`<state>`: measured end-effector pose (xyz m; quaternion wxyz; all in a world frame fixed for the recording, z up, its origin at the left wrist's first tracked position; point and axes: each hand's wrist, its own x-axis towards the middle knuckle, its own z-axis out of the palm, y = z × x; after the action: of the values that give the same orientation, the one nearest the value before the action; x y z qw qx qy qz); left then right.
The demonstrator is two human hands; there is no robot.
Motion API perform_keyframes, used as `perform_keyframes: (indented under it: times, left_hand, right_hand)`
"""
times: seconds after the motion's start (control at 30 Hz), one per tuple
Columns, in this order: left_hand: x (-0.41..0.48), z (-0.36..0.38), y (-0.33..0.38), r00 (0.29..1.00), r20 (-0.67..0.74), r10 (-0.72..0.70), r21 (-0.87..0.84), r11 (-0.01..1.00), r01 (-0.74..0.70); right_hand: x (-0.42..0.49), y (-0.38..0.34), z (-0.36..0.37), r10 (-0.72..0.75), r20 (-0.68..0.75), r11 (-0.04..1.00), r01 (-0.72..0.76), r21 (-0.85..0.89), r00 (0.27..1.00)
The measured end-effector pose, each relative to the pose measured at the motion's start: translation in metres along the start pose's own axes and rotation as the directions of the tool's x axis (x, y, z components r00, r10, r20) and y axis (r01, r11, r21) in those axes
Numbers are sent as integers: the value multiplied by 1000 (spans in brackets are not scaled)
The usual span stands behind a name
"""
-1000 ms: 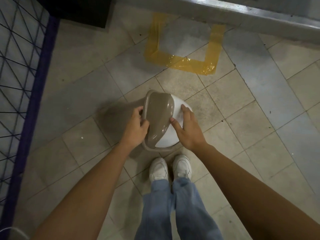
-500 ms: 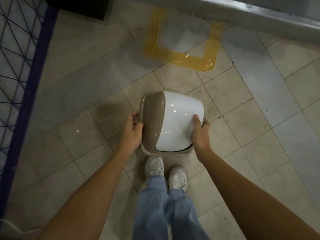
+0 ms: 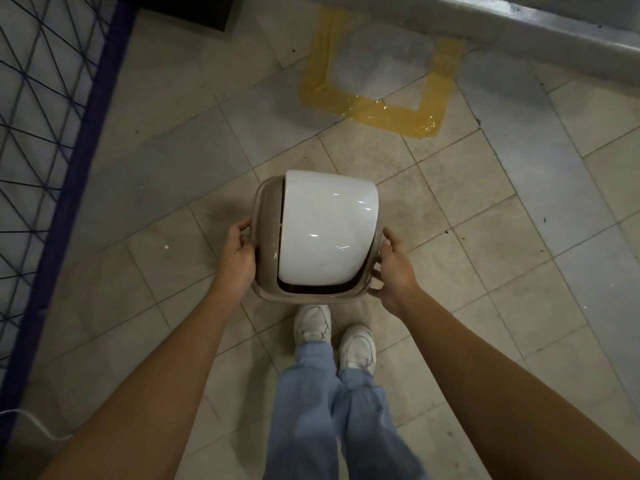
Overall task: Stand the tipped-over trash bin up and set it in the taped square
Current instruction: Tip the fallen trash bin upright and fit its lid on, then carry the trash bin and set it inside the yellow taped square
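The trash bin has a beige rim and a white swing lid. I look straight down on its top, and it is upright between my hands above the tiled floor. My left hand grips the left side of the beige rim. My right hand holds the right side. The bin's body below the lid is hidden. The taped square, marked in yellow tape, lies on the floor ahead and slightly right, against the wall base, with nothing inside it.
A blue wire-mesh panel with a purple frame stands along the left. A dark object sits at the top left. A grey wall ledge runs behind the square. My white shoes are just below the bin.
The bin has turned from lying on its side to lid-up and come up off the floor. My right hand shifted from the white lid to the bin's right side.
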<state>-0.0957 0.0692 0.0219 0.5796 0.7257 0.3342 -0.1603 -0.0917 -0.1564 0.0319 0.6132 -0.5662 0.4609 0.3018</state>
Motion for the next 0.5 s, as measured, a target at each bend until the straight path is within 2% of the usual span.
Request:
perform_keyframes:
  times: [0.17,0.3,0.5]
  left_hand:
    - [3,-2,-7,1000,-23,6,30,1000,-5]
    - [8,4,-11,999,-47,-7,20,1000,8]
    - [13,8,-16,999,-41,24,79,997,-20]
  right_hand:
    - [1,4,-2,50,-16,999,-51,-17,999]
    - [1,-1,-2,-2,-67,1000,1,-23,998]
    - [5,-4,-1,-117,-71,993,115,-39,991]
